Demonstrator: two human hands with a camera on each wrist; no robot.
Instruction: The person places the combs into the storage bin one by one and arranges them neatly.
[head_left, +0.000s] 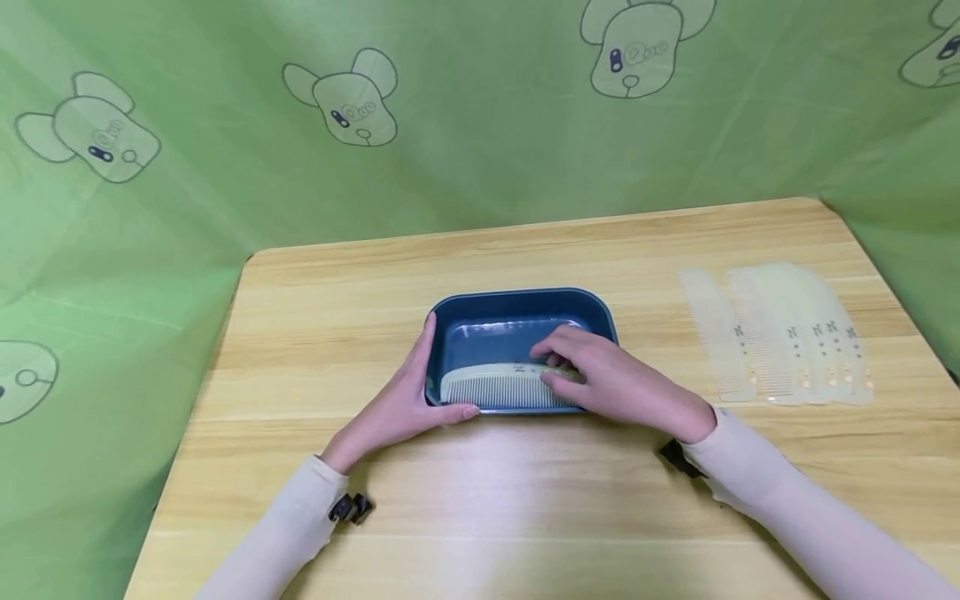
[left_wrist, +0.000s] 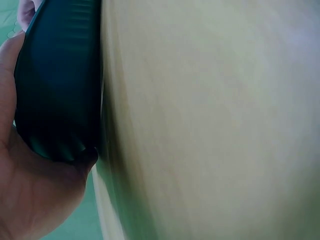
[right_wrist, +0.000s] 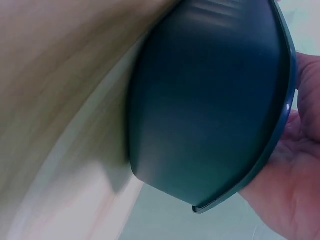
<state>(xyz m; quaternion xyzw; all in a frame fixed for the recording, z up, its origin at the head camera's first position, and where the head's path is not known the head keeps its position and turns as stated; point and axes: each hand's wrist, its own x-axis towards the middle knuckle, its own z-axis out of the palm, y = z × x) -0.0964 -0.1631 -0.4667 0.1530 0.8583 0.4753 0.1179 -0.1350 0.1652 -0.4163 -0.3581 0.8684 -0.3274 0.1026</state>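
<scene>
A dark blue rectangular tray (head_left: 517, 298) sits on the table in the head view. Inside, along its near side, lies a pale comb (head_left: 487, 387) with its teeth toward me and small dark print on its back. My left hand (head_left: 405, 400) grips the tray's left end, fingers along the end wall and thumb along the near side. Over the comb's right end is my right hand (head_left: 611, 379), its thumb and loosely bent fingers apart; it hides that end. The right wrist view shows the tray's outer wall (right_wrist: 210, 100) in front of part of that hand.
Several translucent packaged combs (head_left: 795, 333) lie side by side and overlapping at the right of the wooden table (head_left: 480, 508). A green cloth (head_left: 480, 183) with printed animal heads hangs behind the table and at its sides.
</scene>
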